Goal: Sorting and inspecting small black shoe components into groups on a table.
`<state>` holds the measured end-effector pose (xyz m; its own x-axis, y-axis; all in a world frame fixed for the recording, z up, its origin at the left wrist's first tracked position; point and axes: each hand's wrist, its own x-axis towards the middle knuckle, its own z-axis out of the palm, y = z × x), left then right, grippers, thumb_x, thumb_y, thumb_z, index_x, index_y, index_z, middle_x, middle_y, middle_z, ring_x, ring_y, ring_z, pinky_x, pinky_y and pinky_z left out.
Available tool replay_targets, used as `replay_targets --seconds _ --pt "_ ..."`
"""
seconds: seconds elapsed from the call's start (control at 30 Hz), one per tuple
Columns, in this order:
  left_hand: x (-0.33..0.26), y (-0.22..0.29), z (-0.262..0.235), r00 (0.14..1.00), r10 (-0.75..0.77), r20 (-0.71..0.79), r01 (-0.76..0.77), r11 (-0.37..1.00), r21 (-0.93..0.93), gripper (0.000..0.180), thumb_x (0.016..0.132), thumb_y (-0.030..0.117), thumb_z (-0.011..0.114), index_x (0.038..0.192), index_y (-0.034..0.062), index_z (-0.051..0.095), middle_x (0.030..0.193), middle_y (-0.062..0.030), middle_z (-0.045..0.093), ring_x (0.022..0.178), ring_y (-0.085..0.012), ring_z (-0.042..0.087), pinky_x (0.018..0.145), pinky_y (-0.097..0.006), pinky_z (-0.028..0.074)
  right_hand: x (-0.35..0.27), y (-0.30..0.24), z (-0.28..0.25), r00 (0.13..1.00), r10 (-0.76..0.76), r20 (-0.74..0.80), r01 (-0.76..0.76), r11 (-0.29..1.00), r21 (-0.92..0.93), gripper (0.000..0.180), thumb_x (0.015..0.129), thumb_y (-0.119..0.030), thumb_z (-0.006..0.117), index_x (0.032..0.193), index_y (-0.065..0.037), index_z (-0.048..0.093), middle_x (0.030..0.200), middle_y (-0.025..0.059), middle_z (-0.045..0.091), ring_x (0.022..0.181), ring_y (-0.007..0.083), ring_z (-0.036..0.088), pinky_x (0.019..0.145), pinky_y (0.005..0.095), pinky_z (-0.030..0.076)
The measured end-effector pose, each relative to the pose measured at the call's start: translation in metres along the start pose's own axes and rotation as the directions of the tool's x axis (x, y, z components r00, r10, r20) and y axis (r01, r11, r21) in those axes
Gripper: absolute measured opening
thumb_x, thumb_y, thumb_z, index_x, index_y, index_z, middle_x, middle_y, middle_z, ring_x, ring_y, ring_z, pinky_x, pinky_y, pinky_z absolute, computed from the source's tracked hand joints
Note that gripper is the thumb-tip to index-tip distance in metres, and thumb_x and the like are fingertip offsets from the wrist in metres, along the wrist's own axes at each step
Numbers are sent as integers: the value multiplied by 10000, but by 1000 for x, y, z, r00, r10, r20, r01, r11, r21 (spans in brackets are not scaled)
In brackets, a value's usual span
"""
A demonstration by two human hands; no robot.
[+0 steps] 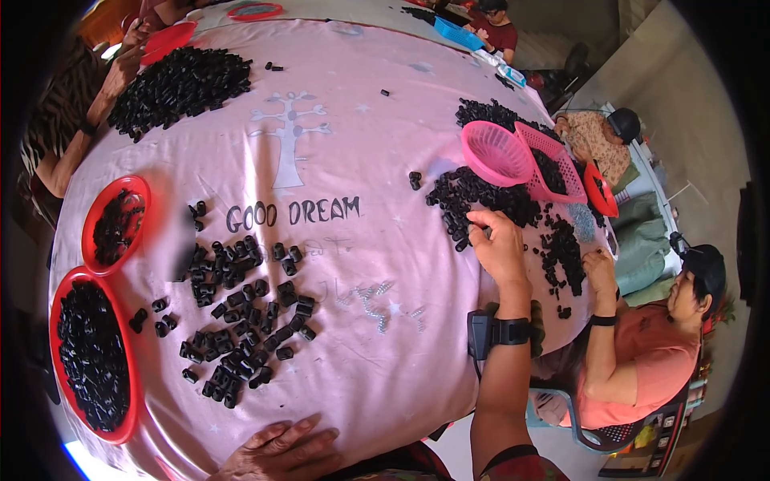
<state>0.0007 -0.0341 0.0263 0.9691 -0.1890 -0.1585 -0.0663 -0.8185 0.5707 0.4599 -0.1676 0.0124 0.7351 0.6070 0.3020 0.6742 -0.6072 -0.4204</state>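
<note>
Black plastic caps (481, 196) lie heaped right of centre on the pink cloth (337, 144), where the right hand (499, 244) reaches with fingers loosely spread, while the left hand (281, 453) rests flat and empty at the bottom edge

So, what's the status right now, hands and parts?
Right hand reaching into far black parts pile. Left hand flat on pink cloth. Nothing blocking.
</note>
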Motion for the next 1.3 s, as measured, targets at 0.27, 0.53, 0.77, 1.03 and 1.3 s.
replay_targets --seconds 0.27,0.53,0.77,1.03,1.3 --pt "1 -2 5 963 77 -257 -93 994 -53 435 905 200 532 1313 160 678 1534 -86 524 1513 -287 360 1213 -444 284 -5 -4 3 995 -84 -50 78 991 -107 205 832 -103 726 1029 -58 756 983 124 698 951 303 670 875 422 518" --pt "-1 -6 8 963 91 -253 -101 994 -29 437 936 224 495 1337 169 659 1571 -74 482 1529 -263 331 1237 -415 242 -19 -75 0 927 -307 214 236 923 303 223 836 -145 783 1027 -35 754 944 97 716 824 216 680 713 327 533" --pt "0 -8 10 962 97 -256 -124 988 -89 443 952 218 484 1361 159 641 1572 -79 479 1531 -260 324 1239 -424 237 -53 -135 31 675 -705 217 599 695 397 271 806 -169 816 1048 -66 752 1026 76 692 915 254 676 817 357 552" --pt "-2 -6 -4 964 73 -255 -121 977 -176 449 932 211 520 1356 144 651 1558 -99 494 1515 -297 353 1223 -451 262 -75 -110 -4 828 -488 276 471 873 129 212 847 -175 760 1011 -65 681 930 98 636 925 322 637 801 427 532" --pt "-1 -6 2 964 84 -254 -107 991 -78 433 921 205 528 1321 141 681 1541 -96 515 1510 -304 362 1216 -452 276 -43 -86 5 907 -371 200 361 928 89 214 893 -186 712 1060 -63 656 928 169 643 911 389 650 801 474 529"
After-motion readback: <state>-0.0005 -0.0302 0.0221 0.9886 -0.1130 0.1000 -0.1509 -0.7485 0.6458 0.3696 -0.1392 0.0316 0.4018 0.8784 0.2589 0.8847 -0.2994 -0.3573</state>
